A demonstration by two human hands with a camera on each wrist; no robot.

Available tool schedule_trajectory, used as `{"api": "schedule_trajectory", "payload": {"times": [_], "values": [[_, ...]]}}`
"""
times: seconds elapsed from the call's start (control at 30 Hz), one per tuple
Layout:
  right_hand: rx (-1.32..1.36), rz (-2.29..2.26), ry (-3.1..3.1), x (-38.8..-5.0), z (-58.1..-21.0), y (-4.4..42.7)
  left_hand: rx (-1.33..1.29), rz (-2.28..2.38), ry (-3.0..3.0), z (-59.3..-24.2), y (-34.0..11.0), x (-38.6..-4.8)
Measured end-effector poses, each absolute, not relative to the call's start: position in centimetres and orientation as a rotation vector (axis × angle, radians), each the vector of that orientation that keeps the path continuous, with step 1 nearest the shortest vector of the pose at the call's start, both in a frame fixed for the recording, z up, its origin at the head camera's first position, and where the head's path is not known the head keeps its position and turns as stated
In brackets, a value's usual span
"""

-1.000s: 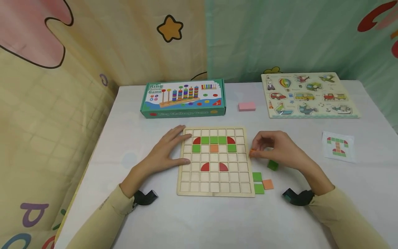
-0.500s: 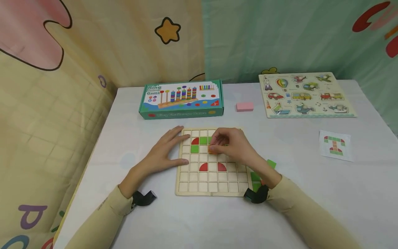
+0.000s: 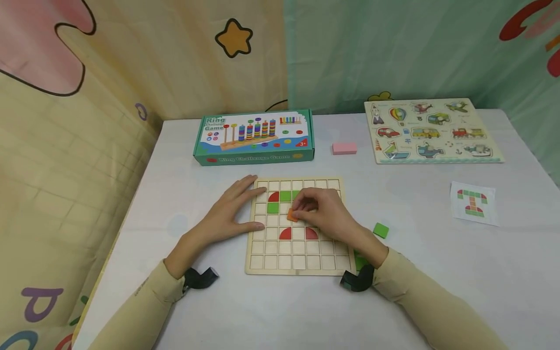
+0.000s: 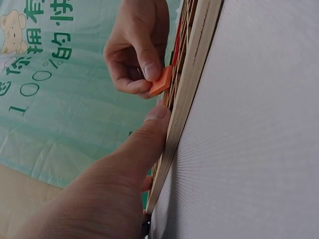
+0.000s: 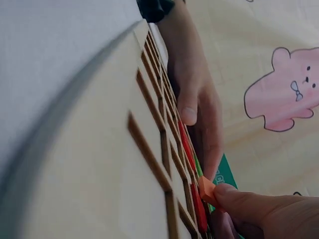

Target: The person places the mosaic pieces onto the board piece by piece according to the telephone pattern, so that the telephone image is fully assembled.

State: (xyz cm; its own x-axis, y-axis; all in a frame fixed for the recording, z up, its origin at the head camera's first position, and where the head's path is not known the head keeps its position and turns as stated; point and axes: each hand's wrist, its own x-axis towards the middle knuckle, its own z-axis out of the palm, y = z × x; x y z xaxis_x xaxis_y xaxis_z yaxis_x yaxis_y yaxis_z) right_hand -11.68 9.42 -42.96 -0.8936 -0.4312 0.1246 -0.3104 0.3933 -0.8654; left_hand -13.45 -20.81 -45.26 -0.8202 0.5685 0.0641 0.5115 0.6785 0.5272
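My right hand [image 3: 325, 211] pinches an orange square tile [image 3: 292, 215] between thumb and fingers over the middle of the wooden grid board [image 3: 291, 271]. In the left wrist view the orange tile [image 4: 161, 81] is tilted at the board's surface, and the right wrist view shows the tile [image 5: 207, 191] near red pieces. My left hand [image 3: 223, 214] rests with spread fingers on the board's left edge. Red quarter-round pieces [image 3: 286, 234] and green squares [image 3: 273, 208] sit in cells; the right hand hides some cells.
Right of the board lie a loose green tile [image 3: 381, 230] and another green one [image 3: 360, 261] partly under the right wrist. Farther right is a pattern card [image 3: 474, 203]. Behind stand a green game box [image 3: 255, 138], a pink block [image 3: 344, 148] and a vehicle puzzle [image 3: 433, 131].
My right hand has moved left from beside the board to over its middle with an orange tile, then slightly down and left. The left hand has stayed at the board's edge.
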Motion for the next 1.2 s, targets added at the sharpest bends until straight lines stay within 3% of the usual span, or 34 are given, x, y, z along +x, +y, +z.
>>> {"api": "schedule_trajectory", "payload": {"times": [0.43,1.2], "values": [[-0.875,-1.381,2.573,-11.7,-42.7,10.1,0.898,0.823,2.789,-45.5,-20.7,-13.4],[-0.967,-1.211,2.551,-12.1,-41.9,11.0,0.882,0.828,2.782,-45.3,-20.8,-13.4]]}}
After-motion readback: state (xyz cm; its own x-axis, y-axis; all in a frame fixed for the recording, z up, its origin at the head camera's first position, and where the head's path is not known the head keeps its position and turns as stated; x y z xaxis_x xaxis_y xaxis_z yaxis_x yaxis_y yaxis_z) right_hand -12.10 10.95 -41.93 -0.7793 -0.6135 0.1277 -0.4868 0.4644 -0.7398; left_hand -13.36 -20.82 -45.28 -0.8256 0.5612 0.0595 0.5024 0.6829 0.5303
